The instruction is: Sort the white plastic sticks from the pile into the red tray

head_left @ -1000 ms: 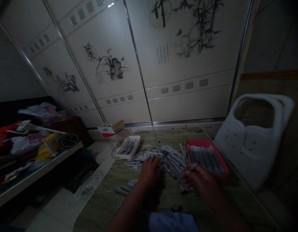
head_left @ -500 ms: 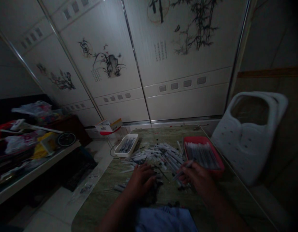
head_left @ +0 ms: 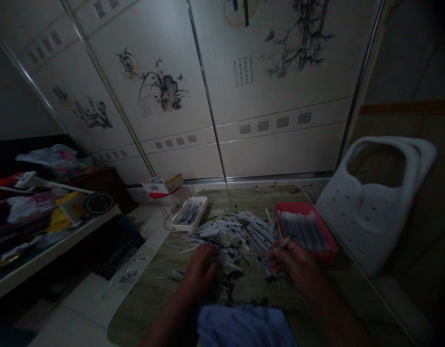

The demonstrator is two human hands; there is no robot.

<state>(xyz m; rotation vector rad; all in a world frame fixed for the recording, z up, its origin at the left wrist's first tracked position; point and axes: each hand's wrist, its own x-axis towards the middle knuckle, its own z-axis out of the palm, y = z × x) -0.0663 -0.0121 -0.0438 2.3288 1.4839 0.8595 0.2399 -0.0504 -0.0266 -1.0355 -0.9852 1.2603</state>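
My right hand (head_left: pixel 294 260) grips a slim grey pen (head_left: pixel 275 251) that slants down to the left, beside the red basket (head_left: pixel 331 243) of similar pens. At the left edge of the loose pile of pens and pen parts (head_left: pixel 240 229), my left hand (head_left: pixel 202 267) has its fingers curled in. Blur and dim light hide what is between them. Small black pieces, perhaps caps (head_left: pixel 231 279), lie scattered just right of that hand. A cream tray (head_left: pixel 175 226) with more dark, thin pen parts stands at the pile's far left.
All this is on a green wood-grained table (head_left: pixel 153 289). Blue cloth (head_left: pixel 244 325) lies at its near edge. White folded chairs (head_left: pixel 367 207) stand to the right. An open carton (head_left: pixel 163 184) is behind the cream tray, and a cluttered bench (head_left: pixel 63 238) runs along the left.
My left hand has drawn slightly left and its spread fingers have curled in. My right hand keeps the pen in nearly the same place. The view has shifted a little.
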